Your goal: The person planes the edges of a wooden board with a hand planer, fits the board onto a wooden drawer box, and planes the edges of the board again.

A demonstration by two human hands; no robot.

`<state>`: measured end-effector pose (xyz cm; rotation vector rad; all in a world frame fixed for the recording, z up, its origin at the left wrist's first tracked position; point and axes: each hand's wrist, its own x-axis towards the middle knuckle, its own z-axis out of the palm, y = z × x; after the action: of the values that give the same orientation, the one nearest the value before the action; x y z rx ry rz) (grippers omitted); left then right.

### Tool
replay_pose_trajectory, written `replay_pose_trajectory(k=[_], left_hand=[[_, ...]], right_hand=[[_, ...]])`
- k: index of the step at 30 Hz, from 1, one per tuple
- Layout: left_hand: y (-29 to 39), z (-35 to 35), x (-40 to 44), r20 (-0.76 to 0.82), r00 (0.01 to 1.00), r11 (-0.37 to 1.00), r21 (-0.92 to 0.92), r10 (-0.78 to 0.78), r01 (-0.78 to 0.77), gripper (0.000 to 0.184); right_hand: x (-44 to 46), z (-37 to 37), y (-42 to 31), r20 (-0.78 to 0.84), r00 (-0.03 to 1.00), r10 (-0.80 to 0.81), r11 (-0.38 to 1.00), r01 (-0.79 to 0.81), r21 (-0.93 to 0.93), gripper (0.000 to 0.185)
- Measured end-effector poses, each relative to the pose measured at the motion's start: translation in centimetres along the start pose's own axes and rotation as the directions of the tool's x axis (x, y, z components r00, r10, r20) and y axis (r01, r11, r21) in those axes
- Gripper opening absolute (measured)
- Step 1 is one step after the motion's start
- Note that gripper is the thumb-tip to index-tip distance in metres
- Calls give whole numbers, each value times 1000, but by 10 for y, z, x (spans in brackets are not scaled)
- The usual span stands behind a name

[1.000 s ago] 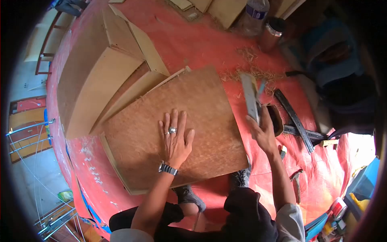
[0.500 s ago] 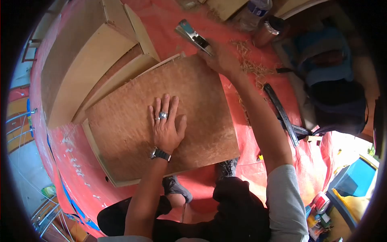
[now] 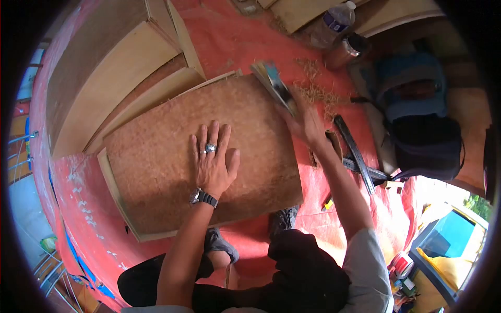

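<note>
A brown wooden panel (image 3: 250, 156) with pale edge strips lies in the middle, over my feet. Flat on its surface rests my left hand (image 3: 213, 164), fingers spread, with a ring and a wristwatch and nothing in its grasp. My right hand (image 3: 302, 117) is wrapped round a hand plane (image 3: 273, 83), somewhat blurred, at the panel's upper right corner. The plane hides part of that corner. Whether its sole touches the panel edge I cannot tell.
Curved wooden pieces (image 3: 120, 68) stand at the upper left. Wood shavings (image 3: 315, 91), a plastic bottle (image 3: 334, 23) and a metal tumbler (image 3: 344, 51) are at the upper right. Black metal rails (image 3: 355, 154) lie on the red sheet, near a backpack (image 3: 425, 130).
The plane first went from the right side up to beyond the panel's top corner, then came back down and right along that corner. My left hand stayed flat on the panel.
</note>
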<state>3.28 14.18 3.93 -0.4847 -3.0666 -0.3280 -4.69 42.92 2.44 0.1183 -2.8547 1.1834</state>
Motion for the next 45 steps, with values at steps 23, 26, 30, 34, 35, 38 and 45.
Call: replay_pose_trajectory(k=[23,26,30,34,35,38,45], left_hand=[[0,1,-2,-20,1000,1000,-27,-14,13,70],[0,1,-1,-2,1000,1000,-19,-18,18,71],[-1,1,-1,14,1000,1000,-2,-26,26,71],[-3,4,-2,-24,1000,1000,-25,-11,10,71],[-2,3,-2,-23,1000,1000,-27,-13,12,71],[0,2,-2,-33,999,999,-43,-13,11,70],[-1,6,-3,-31,1000,999,-44,-5,4,69]], right_hand=[[42,1,-16,48,999,10,999,-12,50,63],[-40,-7,-3,62,998,-3,997,-2,80,64],[-111,-15,-8,87,993,83,995,-88,52,66],[-54,-12,-14,124,986,111,994,-111,-12,66],[-27,-6,-12,72,995,62,998,-63,13,64],[55,4,-11,44,999,25,999,-26,30,59],[45,3,6,94,993,-77,997,75,26,62]])
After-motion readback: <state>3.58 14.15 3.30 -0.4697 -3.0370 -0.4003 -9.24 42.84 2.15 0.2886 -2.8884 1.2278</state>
